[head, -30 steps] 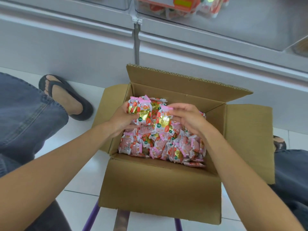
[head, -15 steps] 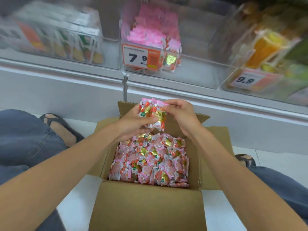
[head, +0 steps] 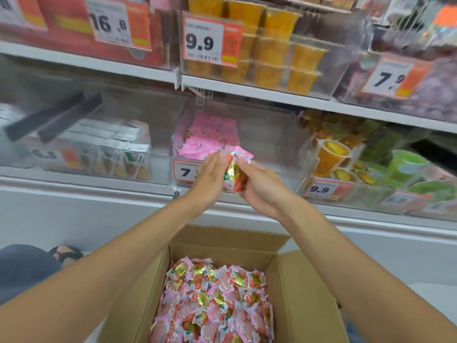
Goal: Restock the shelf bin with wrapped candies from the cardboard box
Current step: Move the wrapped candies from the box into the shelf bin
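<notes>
A handful of wrapped candies [head: 234,169] in pink, red and gold is clasped between my left hand [head: 209,178] and my right hand [head: 262,186]. Both hands are raised in front of the clear shelf bin [head: 267,142], at its front edge by the price tag. Pink candies [head: 207,137] lie heaped in the bin's left half; its right half looks bare. Below my forearms stands the open cardboard box [head: 291,288], filled with many more of the same candies [head: 215,303].
Neighbouring clear bins hold small cartons [head: 111,149] on the left and jelly cups [head: 346,159] on the right. An upper shelf [head: 247,89] with orange cups hangs just above. A knee in jeans [head: 22,268] and a sandalled foot [head: 64,253] sit at the left.
Both hands rose together from the box up to the bin's front, carrying the candies. The view tilted upward, so more of the shelves shows now.
</notes>
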`<act>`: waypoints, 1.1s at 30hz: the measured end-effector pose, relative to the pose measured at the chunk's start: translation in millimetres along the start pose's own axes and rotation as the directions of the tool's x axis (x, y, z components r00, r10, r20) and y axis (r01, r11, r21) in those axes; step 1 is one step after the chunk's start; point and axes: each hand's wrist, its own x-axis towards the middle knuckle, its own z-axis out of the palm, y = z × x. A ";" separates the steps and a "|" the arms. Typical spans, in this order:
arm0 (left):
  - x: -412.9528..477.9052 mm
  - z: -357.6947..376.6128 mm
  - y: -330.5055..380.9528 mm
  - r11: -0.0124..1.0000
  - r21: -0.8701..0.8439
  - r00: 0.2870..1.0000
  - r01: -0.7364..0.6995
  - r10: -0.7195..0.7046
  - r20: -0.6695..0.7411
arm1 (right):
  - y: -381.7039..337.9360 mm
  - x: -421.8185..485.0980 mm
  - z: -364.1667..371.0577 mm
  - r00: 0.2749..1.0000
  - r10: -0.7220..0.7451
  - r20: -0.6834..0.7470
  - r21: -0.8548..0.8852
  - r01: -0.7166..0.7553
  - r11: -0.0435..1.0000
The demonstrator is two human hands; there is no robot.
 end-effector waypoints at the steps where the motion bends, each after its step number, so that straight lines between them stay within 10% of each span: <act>1: 9.7 0.1 1.1 0.999 0.045 1.000 -0.022 0.022 -0.001 | -6.2 5.7 1.5 1.000 -0.026 -0.002 -0.015 0.026 1.000; 9: 104.9 -19.0 14.3 0.918 0.356 0.971 -0.174 0.099 0.219 | -47.4 71.7 -33.5 0.984 -0.147 -0.096 -0.241 0.120 0.963; 18: 177.1 -34.0 -22.0 0.827 0.555 0.898 -0.084 -0.178 0.402 | -18.4 130.9 -62.0 0.996 0.084 -0.005 -0.574 -0.072 0.816; 25: 185.1 -38.8 -51.5 0.741 0.627 0.848 -0.241 -0.152 0.507 | -19.8 130.0 -64.4 0.970 0.236 -0.063 -0.861 -0.172 0.479; 33: 177.4 -52.3 -52.7 0.787 0.583 0.871 -0.204 -0.126 0.475 | -11.7 141.6 -69.4 0.928 0.370 0.035 -0.588 -0.280 0.759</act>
